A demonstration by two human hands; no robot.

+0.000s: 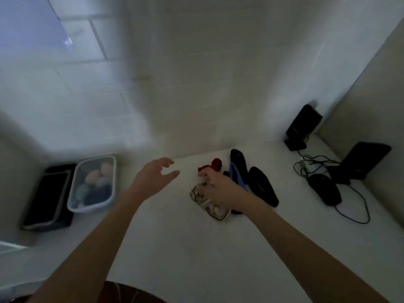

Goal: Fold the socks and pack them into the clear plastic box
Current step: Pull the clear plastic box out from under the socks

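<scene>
A clear plastic box (pixel 73 207) stands at the left of the white table with several folded socks inside, pale orange, green and dark ones. Loose socks lie in the middle: a white patterned one (pixel 200 199), a red one (pixel 215 164), a blue one (pixel 237 177) and black ones (pixel 263 189). My right hand (pixel 220 189) rests on the white patterned sock, fingers curled onto the cloth. My left hand (pixel 153 178) hovers open above the table, between the box and the socks, holding nothing. The frame is blurred.
A black flat device (pixel 47 199) lies left of the box. At the right stand a black speaker (pixel 302 127), a dark stand (pixel 363 162), a black mouse (pixel 325 191) and tangled cables (pixel 310 165). Walls close the table at the back and right.
</scene>
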